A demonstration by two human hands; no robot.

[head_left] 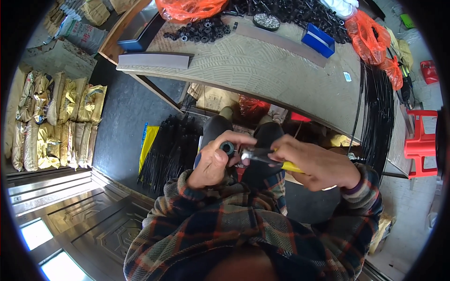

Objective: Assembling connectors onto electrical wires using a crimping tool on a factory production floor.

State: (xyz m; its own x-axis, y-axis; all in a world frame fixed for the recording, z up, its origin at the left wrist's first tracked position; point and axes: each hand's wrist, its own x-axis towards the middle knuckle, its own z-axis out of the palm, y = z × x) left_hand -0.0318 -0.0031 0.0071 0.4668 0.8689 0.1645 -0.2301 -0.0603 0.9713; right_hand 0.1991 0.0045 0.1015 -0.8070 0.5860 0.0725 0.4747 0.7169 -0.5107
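Note:
Over my lap, my left hand (209,165) is closed around a small black ring-shaped fitting (227,148), its round hole facing up. A pair of pliers (290,166) with yellow handles is gripped in my right hand (313,162). The metal head of the pliers points left, close to the fingertips of my left hand. Whether the jaws touch the fitting or pinch something small between them, I cannot make out. Beyond my hands, a pile of similar black fittings (202,32) lies on the workbench (262,77).
The bench also bears a blue tray (318,40), a round dish (266,21) of small metal pieces and red plastic bags (368,37). Long black rods (375,110) hang at its right. More black strips (166,152) stand left of my legs. Red stools (420,143) stand far right; stacked sacks (56,119) left.

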